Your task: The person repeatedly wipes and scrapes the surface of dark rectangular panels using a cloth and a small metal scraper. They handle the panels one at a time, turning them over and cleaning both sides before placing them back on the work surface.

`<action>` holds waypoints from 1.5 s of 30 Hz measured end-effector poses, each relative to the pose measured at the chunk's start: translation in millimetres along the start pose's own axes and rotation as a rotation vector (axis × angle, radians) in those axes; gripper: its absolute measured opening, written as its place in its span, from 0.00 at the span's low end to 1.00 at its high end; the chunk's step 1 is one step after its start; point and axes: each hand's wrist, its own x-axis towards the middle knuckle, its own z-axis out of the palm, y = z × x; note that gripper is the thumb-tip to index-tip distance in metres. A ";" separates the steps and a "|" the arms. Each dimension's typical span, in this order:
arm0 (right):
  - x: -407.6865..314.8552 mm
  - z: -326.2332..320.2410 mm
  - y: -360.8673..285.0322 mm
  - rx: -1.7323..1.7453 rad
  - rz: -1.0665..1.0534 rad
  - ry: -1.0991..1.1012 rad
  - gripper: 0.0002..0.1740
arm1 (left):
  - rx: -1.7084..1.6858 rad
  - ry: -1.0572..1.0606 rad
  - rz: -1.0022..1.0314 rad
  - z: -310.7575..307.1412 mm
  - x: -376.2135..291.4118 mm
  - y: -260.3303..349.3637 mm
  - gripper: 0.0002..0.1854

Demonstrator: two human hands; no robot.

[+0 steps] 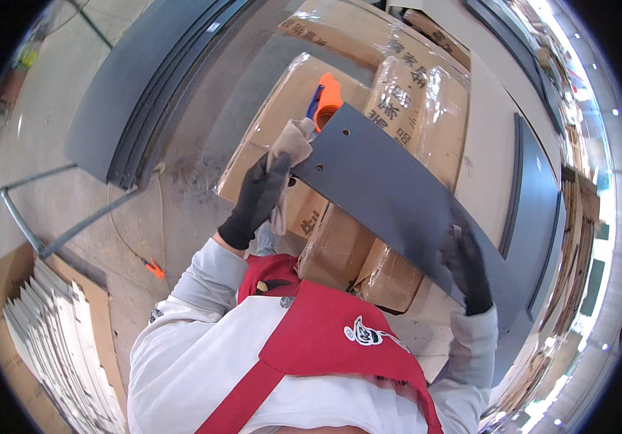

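Note:
A long dark grey panel (378, 184) with small round holes near its far-left end lies slantwise across the view, above cardboard packages. My left hand (267, 179), in a black glove, grips a beige cloth (293, 142) at that end, close to the panel's edge. My right hand (465, 260), also gloved and somewhat blurred, holds the panel by its near part; its fingers are partly hard to make out. Just beyond the cloth, an orange tape dispenser (328, 103) with a blue part rests on a wrapped cardboard package (267, 119).
Stacked grey panels (143, 92) stand at the upper left beside a metal tube frame (23, 222). An air hose with an orange nozzle (154, 267) lies on the floor. A carton of pale sheets (67, 336) is at lower left; more grey panels (533, 200) lie at right.

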 end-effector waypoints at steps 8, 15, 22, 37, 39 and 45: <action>90.7 141.3 -65.7 -0.965 -0.775 -0.440 0.27 | 0.748 -0.217 -0.255 -77.1 -39.3 -13.7 0.23; 112.1 151.9 -73.5 -1.034 -0.939 -0.618 0.27 | 0.130 -0.075 0.044 -3.5 -61.7 -12.7 0.38; 112.6 154.7 -84.6 -1.096 -0.801 -0.693 0.25 | -0.098 -0.063 -0.024 9.5 -48.7 -12.0 0.31; 143.9 131.3 -79.1 -1.107 -0.619 -0.275 0.15 | 0.033 0.090 -0.125 13.5 -48.2 4.3 0.21; 144.5 132.1 -82.7 -1.110 -0.602 -0.314 0.13 | 0.108 0.083 -0.139 11.8 -47.8 8.8 0.21; 140.0 136.5 -78.1 -1.036 -0.593 -0.258 0.19 | 0.063 0.108 -0.059 11.9 -51.0 0.9 0.19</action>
